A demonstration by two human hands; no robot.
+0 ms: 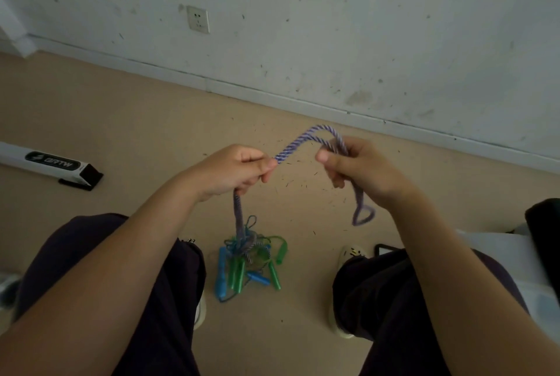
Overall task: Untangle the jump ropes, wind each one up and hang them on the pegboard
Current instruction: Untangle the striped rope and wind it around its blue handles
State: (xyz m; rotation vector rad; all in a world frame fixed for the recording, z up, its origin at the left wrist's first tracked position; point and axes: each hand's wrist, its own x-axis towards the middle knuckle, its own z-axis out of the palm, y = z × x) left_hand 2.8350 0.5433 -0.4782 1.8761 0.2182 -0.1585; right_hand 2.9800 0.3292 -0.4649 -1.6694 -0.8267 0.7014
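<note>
A purple-and-white twisted jump rope (306, 138) arches between both hands above the floor. My left hand (235, 171) pinches it between thumb and forefinger, and from that fist the rope drops straight down into a tangle. My right hand (357, 166) grips wound turns of the same rope, with a loop (362, 215) hanging below it. On the floor between my legs lies the tangled pile (250, 257) of ropes with blue handles (221, 274) and green handles (274, 277). No pegboard is in view.
A white and black box (51, 164) lies on the beige floor at the left. A marked white wall with a socket (198, 19) runs behind. My shoes (351, 254) and dark trouser legs flank the pile. White and dark objects (512, 257) sit at the right edge.
</note>
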